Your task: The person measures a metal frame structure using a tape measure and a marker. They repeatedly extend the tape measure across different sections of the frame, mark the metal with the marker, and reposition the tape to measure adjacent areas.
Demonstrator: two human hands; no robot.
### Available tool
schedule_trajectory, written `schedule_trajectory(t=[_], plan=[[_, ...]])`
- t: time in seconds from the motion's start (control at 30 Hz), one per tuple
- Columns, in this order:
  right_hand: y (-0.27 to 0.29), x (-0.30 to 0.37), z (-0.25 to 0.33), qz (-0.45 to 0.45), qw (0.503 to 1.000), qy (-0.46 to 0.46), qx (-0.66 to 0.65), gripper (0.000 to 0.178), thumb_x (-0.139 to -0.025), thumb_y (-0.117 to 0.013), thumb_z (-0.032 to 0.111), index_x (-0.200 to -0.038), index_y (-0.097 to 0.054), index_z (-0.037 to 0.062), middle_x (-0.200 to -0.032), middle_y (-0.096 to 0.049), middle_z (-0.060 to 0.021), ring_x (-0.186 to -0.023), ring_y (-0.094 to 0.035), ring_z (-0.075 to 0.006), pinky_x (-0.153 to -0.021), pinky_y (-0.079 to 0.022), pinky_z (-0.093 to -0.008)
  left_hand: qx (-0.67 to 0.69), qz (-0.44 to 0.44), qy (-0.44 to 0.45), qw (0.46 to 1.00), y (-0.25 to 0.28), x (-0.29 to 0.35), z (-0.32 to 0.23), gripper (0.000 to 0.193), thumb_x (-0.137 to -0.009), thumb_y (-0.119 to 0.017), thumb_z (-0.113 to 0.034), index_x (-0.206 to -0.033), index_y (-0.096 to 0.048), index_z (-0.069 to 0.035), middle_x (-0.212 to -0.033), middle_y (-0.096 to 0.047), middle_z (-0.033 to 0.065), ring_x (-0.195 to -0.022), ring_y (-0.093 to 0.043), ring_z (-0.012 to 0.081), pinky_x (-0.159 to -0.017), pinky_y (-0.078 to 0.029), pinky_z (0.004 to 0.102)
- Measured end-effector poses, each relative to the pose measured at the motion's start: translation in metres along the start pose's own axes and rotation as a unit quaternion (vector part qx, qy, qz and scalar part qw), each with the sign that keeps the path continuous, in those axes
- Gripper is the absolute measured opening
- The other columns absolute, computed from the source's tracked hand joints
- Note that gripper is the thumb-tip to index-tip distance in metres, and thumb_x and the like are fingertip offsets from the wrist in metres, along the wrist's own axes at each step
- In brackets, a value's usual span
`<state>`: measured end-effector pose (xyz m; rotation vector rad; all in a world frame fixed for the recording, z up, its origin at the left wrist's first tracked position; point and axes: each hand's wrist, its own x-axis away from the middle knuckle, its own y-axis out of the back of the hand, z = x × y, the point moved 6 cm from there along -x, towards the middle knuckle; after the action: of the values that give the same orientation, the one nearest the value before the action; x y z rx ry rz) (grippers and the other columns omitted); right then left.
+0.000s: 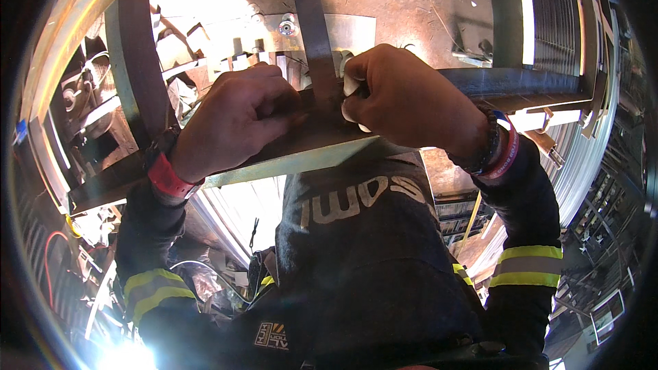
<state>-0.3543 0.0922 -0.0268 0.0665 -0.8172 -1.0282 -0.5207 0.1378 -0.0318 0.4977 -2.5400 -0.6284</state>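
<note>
A dark steel frame lies in front of me, with a narrow bar meeting a wider cross beam near the middle. Over the beam, just left of that joint, my left hand is closed with its fingers curled inward. My right hand is closed too, thumb and fingertips pinched together beside the bar's right edge. Whatever the fingers hold, if anything, is hidden by the hands and the shadow. Beyond the joint, a small round metal fitting sits on a pale curved strip.
Another steel bar of the frame rises on the left. A brown work surface with small scraps lies beyond the cross beam. Metal parts and cables clutter the left side. Long pale metal lengths lie at right.
</note>
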Motion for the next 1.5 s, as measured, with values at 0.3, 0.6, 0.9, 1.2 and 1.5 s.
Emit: schedule_trajectory(t=[0.3,0.6,0.9,1.2,1.5], plan=[[0.002,0.000,0.007,-0.023,0.999,0.031,0.037,0.016,-0.078,-0.066,0.008,-0.081,-0.066,-0.0072,-0.067,-0.062,-0.0240,-0.060,-0.063,-0.0301,-0.062,-0.049,-0.0406,0.051,-0.017,-0.001,0.999,0.000,0.003,0.002,0.014,-0.081,-0.073,-0.010,-0.092,-0.069,-0.002,-0.086,-0.063,0.0114,-0.080,-0.066,0.0263,-0.075,-0.052,0.0339],[0.000,-0.002,0.004,-0.004,1.000,0.006,-0.012,0.015,-0.079,-0.066,0.007,-0.080,-0.065,-0.0074,-0.066,-0.063,-0.0217,-0.058,-0.063,-0.0260,-0.061,-0.049,-0.0379,0.064,-0.047,-0.045,0.996,-0.001,0.001,0.001,0.015,-0.083,-0.074,-0.011,-0.086,-0.065,0.001,-0.074,-0.053,0.0109,-0.063,-0.054,0.0237,-0.060,-0.043,0.0362],[0.021,-0.002,0.010,0.134,0.980,-0.058,-0.136,0.012,-0.092,-0.063,0.008,-0.087,-0.068,-0.0017,-0.063,-0.062,-0.0023,-0.051,-0.054,-0.0064,-0.048,-0.042,-0.0234,0.063,-0.006,0.015,0.998,0.001,0.000,0.004,0.016,-0.080,-0.074,-0.012,-0.090,-0.069,-0.001,-0.084,-0.063,0.0125,-0.076,-0.065,0.0278,-0.073,-0.051,0.0366],[0.000,-0.006,0.003,0.040,0.997,0.064,-0.021,0.022,-0.085,-0.060,0.011,-0.086,-0.070,-0.0081,-0.073,-0.066,-0.0268,-0.062,-0.067,-0.0357,-0.063,-0.054,-0.0440,0.030,0.006,0.019,0.999,-0.001,0.000,0.006,0.016,-0.080,-0.075,-0.013,-0.088,-0.067,-0.001,-0.082,-0.061,0.0126,-0.077,-0.064,0.0285,-0.073,-0.051,0.0364],[0.084,0.056,0.021,-0.165,0.973,0.087,-0.137,0.015,-0.091,-0.070,0.009,-0.104,-0.070,0.0014,-0.073,-0.068,-0.0061,-0.052,-0.057,-0.0071,-0.041,-0.039,-0.0195,0.096,-0.025,-0.013,0.995,-0.002,0.000,0.007,0.012,-0.082,-0.072,-0.010,-0.087,-0.068,0.000,-0.081,-0.062,0.0116,-0.072,-0.064,0.0266,-0.068,-0.050,0.0372]])
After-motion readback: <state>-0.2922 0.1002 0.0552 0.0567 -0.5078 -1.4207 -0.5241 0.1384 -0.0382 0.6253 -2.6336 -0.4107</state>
